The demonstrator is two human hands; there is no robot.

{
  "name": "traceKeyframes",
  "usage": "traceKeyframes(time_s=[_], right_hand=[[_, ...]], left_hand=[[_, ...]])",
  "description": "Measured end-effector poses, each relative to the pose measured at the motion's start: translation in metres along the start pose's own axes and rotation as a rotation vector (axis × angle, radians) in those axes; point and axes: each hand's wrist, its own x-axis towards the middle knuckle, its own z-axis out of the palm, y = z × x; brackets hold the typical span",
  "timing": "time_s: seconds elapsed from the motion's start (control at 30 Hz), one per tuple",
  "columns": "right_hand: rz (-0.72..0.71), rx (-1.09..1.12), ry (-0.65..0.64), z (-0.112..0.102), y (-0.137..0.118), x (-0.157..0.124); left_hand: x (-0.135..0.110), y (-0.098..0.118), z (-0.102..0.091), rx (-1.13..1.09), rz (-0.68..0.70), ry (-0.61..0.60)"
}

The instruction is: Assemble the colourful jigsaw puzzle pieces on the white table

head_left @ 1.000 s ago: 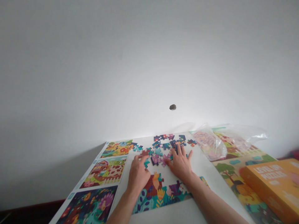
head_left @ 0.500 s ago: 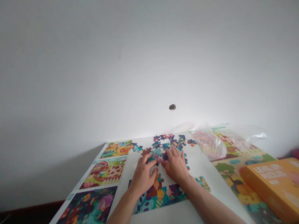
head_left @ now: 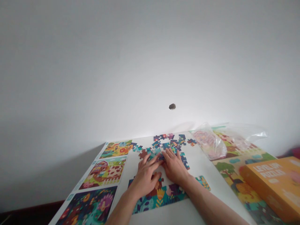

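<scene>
My left hand [head_left: 148, 175] lies over the jigsaw pieces with its fingers stretched forward and apart, the thumb held away from them. Close beside it, my right hand [head_left: 173, 165] rests palm down, fingers extended over loose puzzle pieces [head_left: 156, 150]. The fingertips of both hands nearly meet, and what lies beneath them is hidden. Nearer to me, partly under my wrists, is a joined section of jigsaw puzzle [head_left: 161, 200] with a yellow flower on teal. A separate joined piece group [head_left: 203, 183] shows right of my right forearm.
Picture cards [head_left: 103, 173] line the table's left side. More loose pieces [head_left: 181, 142] lie toward the wall [head_left: 140, 78], which has a small hole. On the right are clear plastic bags [head_left: 212, 145], a picture sheet [head_left: 228, 168] and an orange puzzle box [head_left: 274, 184].
My hands have drawn closer together, the left fingers reaching across toward the right hand. The right fingers have shifted slightly left. The view has tilted a little.
</scene>
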Motion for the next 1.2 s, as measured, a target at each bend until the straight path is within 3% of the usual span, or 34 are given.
traceKeyframes(time_s=[0.13, 0.23, 0.47, 0.67, 0.83, 0.9, 1.0, 1.1, 1.2], right_hand=[[0.315, -0.065, 0.171, -0.004, 0.006, 0.004], [0.444, -0.071, 0.223, -0.007, 0.015, 0.006], [0.366, 0.036, 0.187, -0.006, 0.026, 0.008], [0.28, 0.112, 0.146, -0.004, 0.021, 0.009], [0.128, 0.191, 0.111, -0.002, 0.017, 0.008], [0.151, 0.171, 0.152, -0.003, 0.018, 0.008], [0.308, 0.088, 0.205, -0.002, 0.022, 0.009], [0.379, 0.058, 0.141, -0.001, 0.027, 0.01], [0.34, 0.09, 0.096, -0.002, 0.027, 0.011]], left_hand=[[0.0, 0.0, 0.0, -0.01, 0.026, -0.05], [0.0, -0.002, 0.003, 0.005, -0.01, -0.028], [0.001, -0.002, 0.006, 0.025, -0.157, 0.049], [0.001, -0.003, 0.006, 0.024, -0.166, 0.078], [0.001, -0.005, 0.009, 0.046, -0.15, 0.086], [0.0, -0.005, 0.009, 0.071, -0.142, 0.074], [0.0, -0.003, 0.008, 0.093, -0.164, 0.063], [0.001, -0.001, 0.007, 0.099, -0.196, 0.073], [0.001, -0.001, 0.007, 0.101, -0.204, 0.091]])
